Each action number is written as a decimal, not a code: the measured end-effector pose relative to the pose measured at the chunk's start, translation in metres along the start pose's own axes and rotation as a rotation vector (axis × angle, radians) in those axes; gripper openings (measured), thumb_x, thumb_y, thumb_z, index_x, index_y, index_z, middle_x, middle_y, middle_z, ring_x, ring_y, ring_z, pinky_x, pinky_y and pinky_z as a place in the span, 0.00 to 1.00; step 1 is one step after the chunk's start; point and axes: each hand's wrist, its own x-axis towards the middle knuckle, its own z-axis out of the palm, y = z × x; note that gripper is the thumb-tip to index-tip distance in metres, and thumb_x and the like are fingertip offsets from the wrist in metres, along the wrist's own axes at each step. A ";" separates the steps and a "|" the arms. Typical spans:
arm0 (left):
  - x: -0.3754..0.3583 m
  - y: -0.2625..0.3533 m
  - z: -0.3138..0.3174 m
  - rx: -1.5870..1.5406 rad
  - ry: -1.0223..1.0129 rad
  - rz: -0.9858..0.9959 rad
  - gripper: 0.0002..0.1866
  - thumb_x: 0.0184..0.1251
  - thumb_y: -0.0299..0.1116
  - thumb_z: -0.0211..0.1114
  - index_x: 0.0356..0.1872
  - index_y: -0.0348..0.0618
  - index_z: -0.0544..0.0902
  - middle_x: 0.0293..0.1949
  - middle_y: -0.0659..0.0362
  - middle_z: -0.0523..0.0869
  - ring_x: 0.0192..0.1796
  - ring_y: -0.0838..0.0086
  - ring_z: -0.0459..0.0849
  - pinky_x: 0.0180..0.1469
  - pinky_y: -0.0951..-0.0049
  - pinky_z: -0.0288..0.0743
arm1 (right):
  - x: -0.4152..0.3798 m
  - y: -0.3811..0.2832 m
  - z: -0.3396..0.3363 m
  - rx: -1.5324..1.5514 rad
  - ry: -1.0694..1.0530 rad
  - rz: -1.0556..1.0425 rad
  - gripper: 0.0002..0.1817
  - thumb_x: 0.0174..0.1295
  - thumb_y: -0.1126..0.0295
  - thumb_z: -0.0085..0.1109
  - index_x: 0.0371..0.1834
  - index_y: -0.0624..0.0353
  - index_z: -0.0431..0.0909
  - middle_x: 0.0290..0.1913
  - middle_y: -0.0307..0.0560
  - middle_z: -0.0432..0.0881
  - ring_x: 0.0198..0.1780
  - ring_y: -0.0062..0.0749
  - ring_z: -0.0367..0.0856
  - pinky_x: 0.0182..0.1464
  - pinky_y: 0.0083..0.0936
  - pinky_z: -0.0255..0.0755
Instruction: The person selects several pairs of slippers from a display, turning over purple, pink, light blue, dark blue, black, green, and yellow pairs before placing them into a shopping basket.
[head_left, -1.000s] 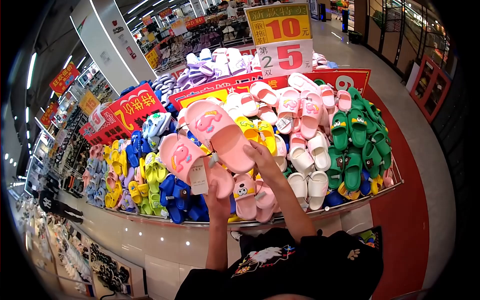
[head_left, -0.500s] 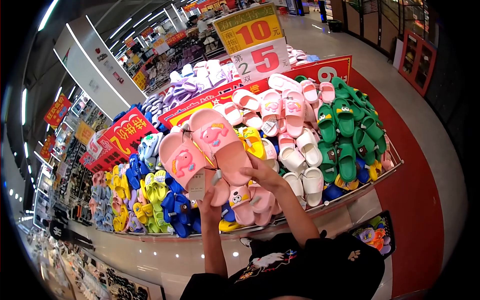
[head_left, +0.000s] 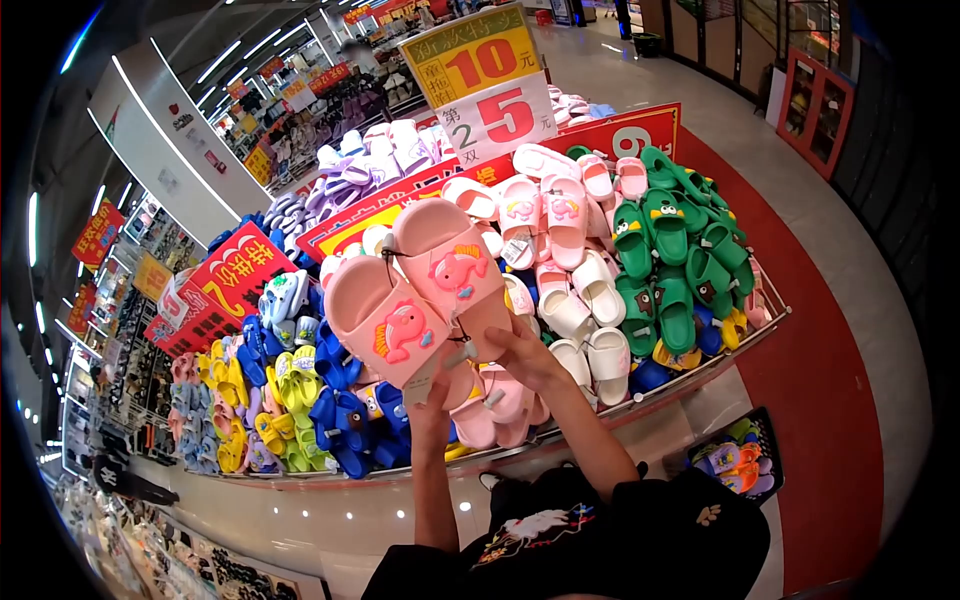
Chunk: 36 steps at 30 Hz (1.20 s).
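Note:
A pair of pink slippers, joined by a dark tie, is held up over the display. The nearer pink slipper (head_left: 385,305) carries a raised fish figure on its strap, and so does the other pink slipper (head_left: 445,245). My left hand (head_left: 432,402) is closed on the lower end of the pair, beside a pale paper tag (head_left: 418,386). On the right edge, my right hand (head_left: 524,356) grips the farther slipper with thumb and fingers. Behind and below my hands lie more pink slippers (head_left: 490,410), partly hidden.
The bin around holds white slippers (head_left: 607,365), green slippers (head_left: 674,310), blue slippers (head_left: 342,425) and yellow slippers (head_left: 232,385). A price sign (head_left: 480,85) rises above the bin. A dark basket (head_left: 762,480) with colourful slippers sits on the floor at right.
The pink pair has turned in my hands, so the straps with the fish face me more squarely. The paper tag shows less. The view has shifted slightly, moving the bin leftward.

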 end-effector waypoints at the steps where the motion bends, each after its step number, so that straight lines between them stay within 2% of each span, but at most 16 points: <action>1: 0.000 -0.002 0.002 -0.001 -0.002 0.010 0.24 0.63 0.31 0.64 0.59 0.35 0.73 0.56 0.56 0.78 0.57 0.72 0.77 0.59 0.71 0.70 | -0.001 0.003 0.000 -0.003 0.004 0.009 0.30 0.64 0.68 0.60 0.68 0.57 0.60 0.56 0.41 0.75 0.57 0.27 0.76 0.59 0.29 0.73; 4: -0.001 -0.004 0.010 -0.005 0.026 -0.011 0.23 0.64 0.31 0.64 0.59 0.35 0.73 0.55 0.58 0.77 0.56 0.73 0.76 0.58 0.73 0.70 | -0.003 0.008 0.009 0.119 0.088 -0.016 0.24 0.64 0.60 0.59 0.59 0.59 0.68 0.54 0.43 0.77 0.55 0.30 0.78 0.59 0.34 0.72; 8: 0.006 -0.002 0.001 -0.112 0.027 -0.009 0.25 0.64 0.30 0.62 0.61 0.37 0.70 0.57 0.57 0.75 0.59 0.72 0.75 0.59 0.71 0.70 | 0.003 0.014 0.017 0.135 0.112 -0.045 0.22 0.65 0.60 0.59 0.58 0.58 0.69 0.53 0.42 0.78 0.53 0.31 0.78 0.58 0.34 0.73; 10: 0.009 -0.001 -0.004 -0.188 0.049 -0.025 0.25 0.64 0.29 0.62 0.62 0.37 0.68 0.58 0.57 0.74 0.60 0.71 0.74 0.59 0.70 0.70 | 0.001 0.021 0.023 0.130 0.191 -0.009 0.22 0.65 0.58 0.59 0.57 0.57 0.70 0.50 0.42 0.78 0.51 0.32 0.79 0.57 0.33 0.72; 15: 0.010 0.002 -0.036 -0.315 0.003 -0.116 0.27 0.63 0.28 0.58 0.65 0.39 0.64 0.58 0.56 0.73 0.61 0.69 0.73 0.63 0.66 0.69 | 0.004 0.040 0.035 0.148 0.140 0.050 0.22 0.65 0.56 0.58 0.57 0.55 0.70 0.50 0.42 0.78 0.51 0.32 0.77 0.57 0.33 0.70; 18: 0.016 -0.001 -0.060 -0.353 0.009 -0.114 0.29 0.64 0.29 0.58 0.66 0.41 0.63 0.61 0.55 0.72 0.63 0.64 0.73 0.65 0.63 0.67 | 0.015 0.049 0.049 0.164 0.147 0.081 0.21 0.66 0.55 0.56 0.57 0.54 0.70 0.49 0.41 0.78 0.51 0.32 0.77 0.58 0.34 0.68; 21: 0.024 0.003 -0.079 -0.373 0.004 -0.078 0.30 0.63 0.30 0.59 0.66 0.40 0.62 0.61 0.54 0.72 0.63 0.64 0.73 0.66 0.62 0.67 | 0.028 0.062 0.060 0.188 0.110 0.079 0.21 0.66 0.55 0.56 0.57 0.53 0.70 0.49 0.41 0.78 0.51 0.32 0.77 0.58 0.34 0.68; 25: 0.036 0.015 -0.104 -0.470 -0.064 -0.069 0.33 0.64 0.33 0.60 0.68 0.42 0.57 0.63 0.55 0.69 0.65 0.65 0.71 0.66 0.61 0.66 | 0.046 0.074 0.074 0.077 0.102 0.002 0.22 0.67 0.55 0.53 0.58 0.54 0.69 0.53 0.43 0.77 0.52 0.33 0.77 0.55 0.36 0.71; 26: 0.042 0.011 -0.114 -0.515 -0.140 -0.054 0.37 0.66 0.41 0.61 0.70 0.42 0.53 0.66 0.53 0.66 0.67 0.62 0.68 0.68 0.58 0.64 | 0.052 0.077 0.074 0.016 0.101 -0.038 0.24 0.68 0.55 0.52 0.62 0.57 0.66 0.56 0.47 0.76 0.55 0.36 0.76 0.58 0.39 0.71; 27: 0.045 0.015 -0.117 -0.505 -0.220 -0.021 0.38 0.68 0.51 0.57 0.70 0.42 0.55 0.67 0.53 0.66 0.68 0.60 0.67 0.68 0.57 0.63 | 0.059 0.078 0.071 -0.066 0.055 -0.048 0.27 0.69 0.55 0.50 0.66 0.58 0.62 0.59 0.50 0.74 0.58 0.39 0.75 0.63 0.41 0.69; 29: 0.052 0.023 -0.125 -0.661 -0.235 -0.006 0.36 0.70 0.56 0.50 0.69 0.42 0.57 0.66 0.53 0.67 0.68 0.60 0.67 0.68 0.58 0.63 | 0.065 0.077 0.085 -0.207 0.101 -0.133 0.29 0.68 0.59 0.53 0.68 0.59 0.59 0.60 0.50 0.73 0.61 0.39 0.73 0.66 0.43 0.66; 30: 0.058 0.023 -0.129 -0.675 -0.220 -0.008 0.36 0.70 0.56 0.50 0.69 0.42 0.57 0.66 0.53 0.67 0.68 0.60 0.67 0.68 0.58 0.63 | 0.068 0.078 0.092 -0.218 0.107 -0.117 0.29 0.68 0.59 0.53 0.68 0.59 0.59 0.60 0.50 0.73 0.61 0.39 0.73 0.66 0.43 0.66; 32: 0.068 0.022 -0.139 -0.657 0.008 -0.007 0.33 0.74 0.56 0.45 0.69 0.42 0.60 0.65 0.55 0.69 0.67 0.63 0.68 0.68 0.62 0.64 | 0.070 0.082 0.101 -0.300 0.093 -0.215 0.31 0.65 0.72 0.57 0.70 0.58 0.57 0.63 0.45 0.71 0.63 0.33 0.72 0.65 0.41 0.69; 33: 0.073 0.021 -0.145 -0.667 0.016 -0.014 0.33 0.74 0.56 0.45 0.69 0.42 0.60 0.65 0.55 0.69 0.67 0.63 0.68 0.68 0.62 0.64 | 0.073 0.087 0.105 -0.309 0.100 -0.206 0.31 0.65 0.72 0.57 0.70 0.58 0.57 0.63 0.45 0.71 0.63 0.33 0.72 0.65 0.41 0.69; 35: 0.084 0.017 -0.156 -0.433 0.112 -0.023 0.29 0.76 0.51 0.43 0.68 0.42 0.61 0.65 0.54 0.70 0.66 0.66 0.70 0.66 0.66 0.65 | 0.078 0.096 0.109 -0.473 0.070 -0.349 0.33 0.63 0.77 0.56 0.71 0.60 0.55 0.63 0.46 0.71 0.62 0.33 0.72 0.65 0.40 0.68; 36: 0.087 0.018 -0.160 -0.386 0.077 0.007 0.30 0.75 0.50 0.47 0.69 0.40 0.60 0.64 0.54 0.70 0.64 0.69 0.71 0.66 0.69 0.64 | 0.078 0.098 0.110 -0.523 0.101 -0.349 0.33 0.63 0.79 0.55 0.71 0.62 0.55 0.63 0.49 0.71 0.62 0.34 0.73 0.65 0.36 0.68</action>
